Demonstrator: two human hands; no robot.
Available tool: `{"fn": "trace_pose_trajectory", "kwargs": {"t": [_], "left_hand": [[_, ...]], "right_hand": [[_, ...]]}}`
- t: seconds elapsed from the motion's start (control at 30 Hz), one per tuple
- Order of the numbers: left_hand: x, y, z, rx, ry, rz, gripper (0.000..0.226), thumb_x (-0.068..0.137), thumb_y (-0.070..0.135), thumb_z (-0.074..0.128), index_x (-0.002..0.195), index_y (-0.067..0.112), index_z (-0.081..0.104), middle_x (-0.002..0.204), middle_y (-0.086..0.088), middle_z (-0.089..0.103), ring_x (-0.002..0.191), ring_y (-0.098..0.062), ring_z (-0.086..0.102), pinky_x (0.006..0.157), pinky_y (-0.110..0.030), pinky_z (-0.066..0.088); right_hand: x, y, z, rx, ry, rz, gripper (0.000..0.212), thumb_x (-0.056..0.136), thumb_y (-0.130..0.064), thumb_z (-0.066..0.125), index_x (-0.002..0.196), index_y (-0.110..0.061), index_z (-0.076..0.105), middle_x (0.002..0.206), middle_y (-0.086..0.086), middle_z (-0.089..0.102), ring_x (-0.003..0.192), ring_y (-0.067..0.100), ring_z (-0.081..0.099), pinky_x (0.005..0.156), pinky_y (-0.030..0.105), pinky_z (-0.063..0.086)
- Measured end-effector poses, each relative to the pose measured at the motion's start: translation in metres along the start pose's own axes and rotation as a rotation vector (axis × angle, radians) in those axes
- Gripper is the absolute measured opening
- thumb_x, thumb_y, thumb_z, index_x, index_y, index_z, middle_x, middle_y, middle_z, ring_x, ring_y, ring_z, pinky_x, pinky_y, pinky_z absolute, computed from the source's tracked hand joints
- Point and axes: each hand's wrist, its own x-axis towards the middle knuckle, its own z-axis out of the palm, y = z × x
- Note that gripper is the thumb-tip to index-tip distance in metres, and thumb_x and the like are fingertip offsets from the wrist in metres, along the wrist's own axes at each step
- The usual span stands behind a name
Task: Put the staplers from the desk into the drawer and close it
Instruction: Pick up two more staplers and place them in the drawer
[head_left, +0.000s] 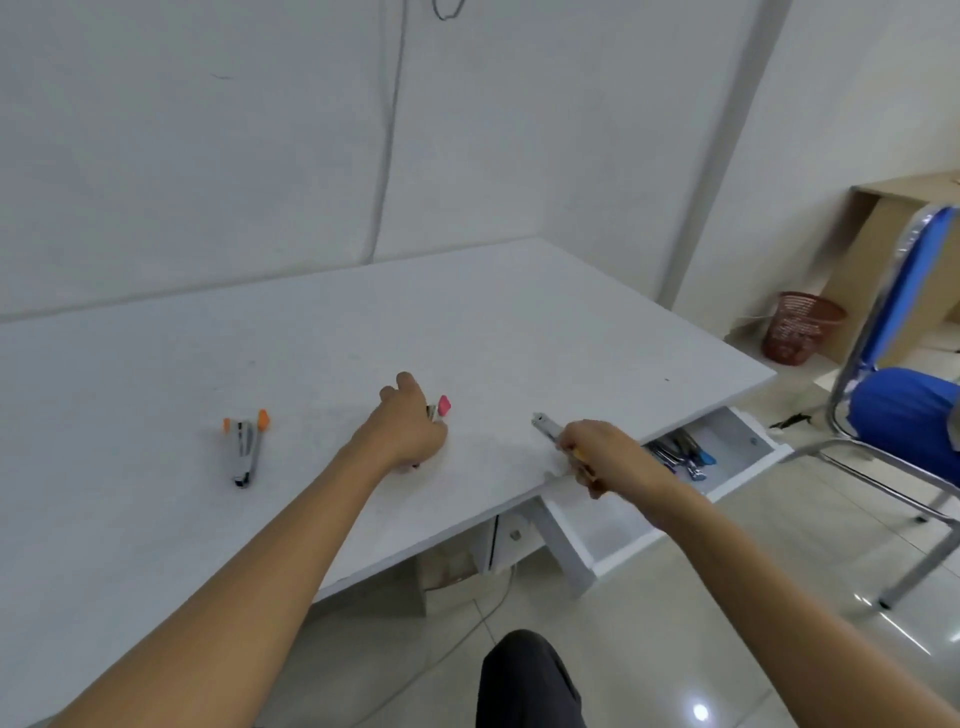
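On the white desk (467, 322) lies an orange-tipped stapler (247, 448) at the left, untouched. My left hand (408, 428) rests on a pink-tipped stapler (440, 408) near the desk's middle, fingers closed around it. My right hand (602, 452) grips a silver stapler (546, 428) with a yellow part at the desk's front edge, its metal nose pointing away. Below the edge, the white drawer (649, 530) stands pulled out. Several staplers (683, 454), one with a blue tip, lie in its far end.
A blue chair (904, 410) with a metal frame stands to the right of the drawer. A red mesh bin (800, 332) sits on the floor behind it. My dark trouser knee (524, 680) shows at the bottom.
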Motion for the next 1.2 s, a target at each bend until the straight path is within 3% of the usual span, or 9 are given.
{"fn": "trace_pose_trajectory", "kwargs": {"t": [0.07,0.13,0.4,0.5,0.6,0.77,0.87,0.97,1.2], "left_hand": [[-0.008,0.032,0.010,-0.166,-0.173,-0.023,0.058,0.093,0.031,0.056,0.138,0.004,0.032,0.112,-0.011,0.055,0.087,-0.020,0.056,0.069,-0.030,0.044],[-0.023,0.058,0.017,-0.444,-0.373,-0.033,0.037,0.094,0.026,0.057,0.123,0.004,0.051,0.100,-0.008,0.056,0.081,-0.017,0.053,0.070,-0.029,0.046],[-0.066,0.118,0.107,-0.766,-0.901,-0.090,0.027,0.088,0.021,0.055,0.107,0.005,0.066,0.085,-0.003,0.062,0.059,-0.008,0.052,0.056,-0.022,0.040],[-0.065,0.131,0.137,-0.770,-0.773,-0.174,0.016,0.090,0.027,0.048,0.093,0.014,0.055,0.085,-0.006,0.052,0.057,-0.012,0.042,0.051,-0.022,0.034],[-0.058,0.137,0.155,-0.489,-0.533,-0.067,0.026,0.099,0.037,0.034,0.093,0.015,0.048,0.073,-0.001,0.044,0.058,-0.012,0.038,0.056,-0.026,0.034],[-0.041,0.143,0.172,-0.158,-0.329,0.038,0.039,0.097,0.024,0.036,0.126,0.001,0.046,0.130,-0.020,0.046,0.101,-0.030,0.056,0.075,-0.033,0.038],[-0.021,0.152,0.184,-0.157,-0.287,0.008,0.037,0.097,0.025,0.040,0.117,-0.002,0.056,0.104,-0.017,0.058,0.080,-0.023,0.057,0.064,-0.029,0.039],[-0.008,0.155,0.194,-0.205,-0.303,-0.032,0.021,0.096,0.018,0.042,0.084,0.006,0.055,0.079,-0.012,0.053,0.064,-0.016,0.049,0.058,-0.028,0.035],[-0.020,0.148,0.183,-0.191,-0.300,0.060,0.004,0.090,0.009,0.046,0.088,0.007,0.048,0.082,-0.007,0.048,0.071,-0.018,0.045,0.058,-0.028,0.033]], "right_hand": [[-0.014,0.023,-0.032,0.416,-0.027,0.079,0.018,0.094,-0.022,0.047,0.091,-0.006,0.056,0.077,0.010,0.054,0.058,0.020,0.051,0.059,0.034,0.041],[-0.025,0.048,-0.059,0.497,0.007,0.103,0.017,0.093,-0.021,0.049,0.090,-0.006,0.058,0.077,0.013,0.058,0.054,0.020,0.049,0.054,0.031,0.039],[-0.003,0.104,-0.122,-0.422,0.217,0.011,0.020,0.087,-0.036,0.055,0.097,-0.021,0.064,0.083,-0.003,0.072,0.079,0.015,0.064,0.069,0.032,0.047],[0.031,0.108,-0.111,-0.695,0.201,-0.038,0.025,0.083,-0.039,0.055,0.100,-0.021,0.060,0.089,-0.003,0.068,0.085,0.020,0.062,0.079,0.038,0.046],[0.060,0.110,-0.094,-0.845,0.152,-0.050,0.024,0.084,-0.038,0.054,0.095,-0.018,0.056,0.088,0.001,0.066,0.082,0.023,0.060,0.079,0.039,0.041],[0.079,0.120,-0.081,-0.920,0.294,-0.058,0.020,0.090,-0.025,0.057,0.101,-0.009,0.063,0.097,0.009,0.072,0.087,0.029,0.067,0.072,0.035,0.050],[0.078,0.119,-0.089,-0.754,0.286,-0.025,0.026,0.086,-0.016,0.060,0.109,-0.006,0.058,0.103,0.012,0.066,0.088,0.031,0.065,0.073,0.043,0.058],[0.064,0.121,-0.104,-0.607,0.268,-0.020,0.028,0.084,-0.009,0.052,0.112,-0.007,0.056,0.113,0.011,0.063,0.097,0.031,0.062,0.082,0.044,0.055],[0.020,0.109,-0.117,-0.384,0.343,-0.072,0.029,0.082,-0.005,0.044,0.080,-0.025,0.066,0.089,-0.004,0.072,0.072,0.018,0.067,0.067,0.037,0.057]]}}
